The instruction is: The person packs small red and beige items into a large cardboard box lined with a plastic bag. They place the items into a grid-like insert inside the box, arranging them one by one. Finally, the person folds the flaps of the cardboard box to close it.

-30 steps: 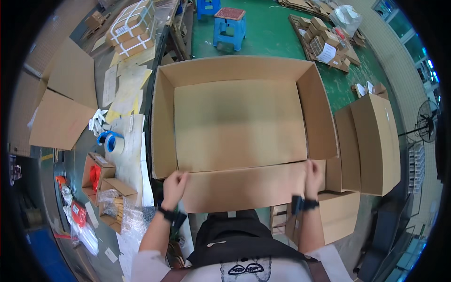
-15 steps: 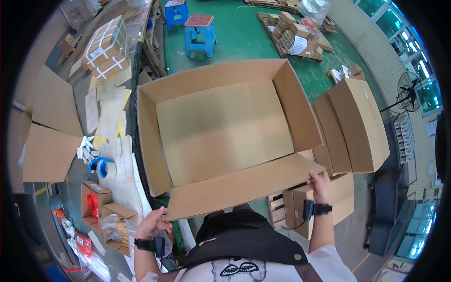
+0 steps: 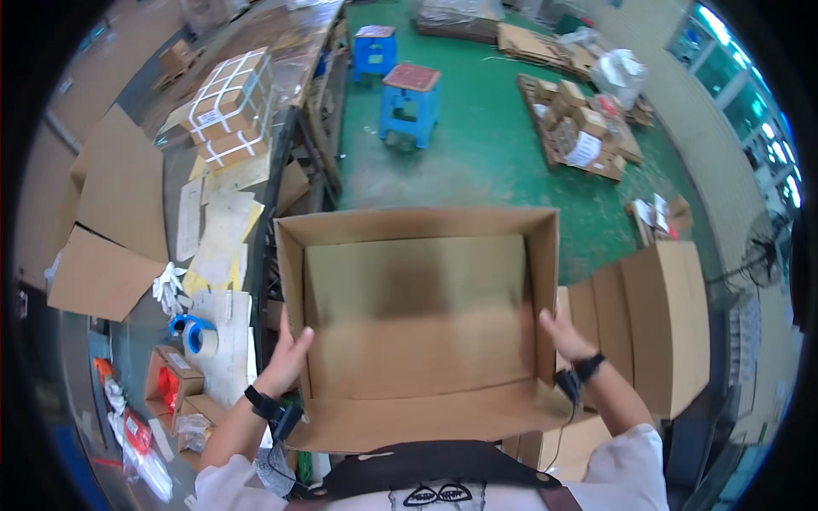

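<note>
A large cardboard box (image 3: pixel 417 315) is in front of me, its open side facing me and its inside bare. My left hand (image 3: pixel 288 356) grips the left wall, with the thumb over the edge and the fingers hidden behind the cardboard. On the opposite side my right hand (image 3: pixel 564 335) holds the right wall in the same way, thumb up at the edge. The near flap (image 3: pixel 426 423) of the box lies close to my body. A black band with a small device is on each wrist.
Along the left runs a workbench with a strapped carton stack (image 3: pixel 228 109), white gloves (image 3: pixel 170 288), tape rolls (image 3: pixel 198 337) and small open boxes (image 3: pixel 175 375). Blue stools (image 3: pixel 411 104) stand on the green floor. Another large carton (image 3: pixel 665 328) is close at the right, and a loaded pallet (image 3: pixel 584 128) farther back.
My hands have left the near flap's corners and now hold the box's two side walls. The box has come closer and is squarer to me. My view has shifted.
</note>
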Demonstrator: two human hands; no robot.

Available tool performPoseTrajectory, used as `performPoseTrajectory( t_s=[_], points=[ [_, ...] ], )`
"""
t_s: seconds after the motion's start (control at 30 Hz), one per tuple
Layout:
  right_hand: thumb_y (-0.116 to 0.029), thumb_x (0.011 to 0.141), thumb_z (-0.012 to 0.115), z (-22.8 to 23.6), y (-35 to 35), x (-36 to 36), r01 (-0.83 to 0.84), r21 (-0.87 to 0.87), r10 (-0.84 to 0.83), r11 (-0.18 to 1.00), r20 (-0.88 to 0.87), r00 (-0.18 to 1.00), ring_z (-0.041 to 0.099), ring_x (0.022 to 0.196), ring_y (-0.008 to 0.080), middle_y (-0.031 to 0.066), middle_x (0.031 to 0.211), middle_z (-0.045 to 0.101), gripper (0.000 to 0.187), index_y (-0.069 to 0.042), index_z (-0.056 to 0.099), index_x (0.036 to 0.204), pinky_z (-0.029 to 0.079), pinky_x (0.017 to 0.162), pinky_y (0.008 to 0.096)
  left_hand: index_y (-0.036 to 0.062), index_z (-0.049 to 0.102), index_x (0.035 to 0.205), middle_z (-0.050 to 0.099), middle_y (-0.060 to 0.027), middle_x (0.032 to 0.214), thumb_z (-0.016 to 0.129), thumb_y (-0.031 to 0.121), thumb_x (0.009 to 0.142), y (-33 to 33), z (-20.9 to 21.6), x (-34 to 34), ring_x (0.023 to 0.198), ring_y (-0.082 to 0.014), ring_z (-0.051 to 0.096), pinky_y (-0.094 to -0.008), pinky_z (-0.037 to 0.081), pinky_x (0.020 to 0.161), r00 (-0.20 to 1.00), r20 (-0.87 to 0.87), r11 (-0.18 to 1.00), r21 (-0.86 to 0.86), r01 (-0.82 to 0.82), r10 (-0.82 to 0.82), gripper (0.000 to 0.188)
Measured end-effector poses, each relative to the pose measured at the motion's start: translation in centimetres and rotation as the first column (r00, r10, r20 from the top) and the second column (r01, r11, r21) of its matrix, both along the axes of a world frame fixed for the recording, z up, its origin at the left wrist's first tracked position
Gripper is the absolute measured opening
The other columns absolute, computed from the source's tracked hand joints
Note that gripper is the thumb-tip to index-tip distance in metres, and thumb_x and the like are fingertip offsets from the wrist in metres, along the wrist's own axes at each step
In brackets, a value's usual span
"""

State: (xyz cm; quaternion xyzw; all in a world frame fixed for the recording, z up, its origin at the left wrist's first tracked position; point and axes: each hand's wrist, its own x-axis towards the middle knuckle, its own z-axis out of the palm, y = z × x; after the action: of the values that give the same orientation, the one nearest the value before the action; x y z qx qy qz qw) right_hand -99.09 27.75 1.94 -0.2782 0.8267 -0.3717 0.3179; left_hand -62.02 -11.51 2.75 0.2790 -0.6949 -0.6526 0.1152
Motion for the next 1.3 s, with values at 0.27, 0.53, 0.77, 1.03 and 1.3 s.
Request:
performPoseTrajectory(
  t_s=[0.27, 0.53, 0.77, 1.03, 1.3],
  points=[
    [-0.002, 0.088, 0.043, 5.4, 2.6, -3.6, -0.226, 0.2, 0.197, 0.953, 0.158, 0.968, 0.058, 0.108, 0.0358, 0.0235, 0.119, 0.058, 0.058, 0.0, 0.022, 0.142, 0.046, 0.094, 0.0369, 0.0067, 0.013, 0.15, 0.0, -0.0286, 0.154, 0.049, 0.004, 0.082, 8.1, -7.9, -0.2, 0.142, -0.0443, 0.007, -0.0532, 0.021, 0.113, 0.759, 0.562, 0.873, -0.123, 0.471, -0.33, 0.077],
    [-0.058, 0.084, 0.057, -5.2, -5.3, 2.5, -0.637, 0.648, 0.801, 0.417, 0.069, 0.595, 0.01, 0.141, 0.0487, 0.0409, 0.147, 0.005, 0.097, 0.001, 0.014, 0.148, 0.019, 0.104, 0.0688, 0.0156, 0.016, 0.151, 0.002, -0.0189, 0.157, 0.054, 0.042, 0.09, 8.1, -5.7, -10.0, 0.142, -0.0442, 0.009, -0.0697, 0.027, 0.101, 0.013, 0.967, 0.603, 0.148, 0.784, -0.255, 0.076],
    [-0.038, 0.092, 0.057, 4.2, -10.9, -7.1, -0.841, 0.356, 0.58, 0.408, 0.61, 0.54, 0.062, 0.103, 0.031, 0.0234, 0.114, 0.063, 0.056, 0.0, 0.05, 0.132, 0.048, 0.09, 0.0323, 0.0156, 0.032, 0.146, 0.024, -0.017, 0.152, 0.048, 0.045, 0.094, 8.0, 9.9, -2.5, 0.139, -0.0406, 0.024, -0.0664, 0.027, 0.102, 0.193, 0.84, 0.406, 0.035, 0.913, -0.507, 0.062],
    [-0.024, 0.089, 0.064, 8.1, -25.7, -11.2, -0.731, 0.037, 0.528, 0.682, -0.716, 0.457, 0.062, 0.099, 0.0396, 0.0237, 0.11, 0.064, 0.046, 0.003, 0.052, 0.125, 0.049, 0.088, 0.0416, 0.0161, 0.025, 0.148, 0.021, -0.0142, 0.154, 0.046, 0.053, 0.092, 8.0, -9.0, -4.9, 0.141, -0.0395, 0.019, -0.0646, 0.019, 0.107, 0.728, 0.677, 0.579, -0.638, 0.507, 0.108, 0.07],
    [-0.037, 0.097, 0.042, -10.9, -16.9, 4.5, -0.605, 0.704, 0.899, 0.371, -0.436, 0.044, 0.029, 0.134, 0.0463, 0.0292, 0.139, 0.04, 0.062, 0.014, 0.037, 0.133, 0.024, 0.112, 0.0485, 0.0159, 0.024, 0.149, 0.018, -0.007, 0.157, 0.046, 0.045, 0.095, 9.3, -13.1, 3.0, 0.145, -0.0217, 0.017, -0.0531, 0.013, 0.115, 0.812, 0.577, 0.522, -0.721, 0.456, 0.087, 0.065]
  ],
)
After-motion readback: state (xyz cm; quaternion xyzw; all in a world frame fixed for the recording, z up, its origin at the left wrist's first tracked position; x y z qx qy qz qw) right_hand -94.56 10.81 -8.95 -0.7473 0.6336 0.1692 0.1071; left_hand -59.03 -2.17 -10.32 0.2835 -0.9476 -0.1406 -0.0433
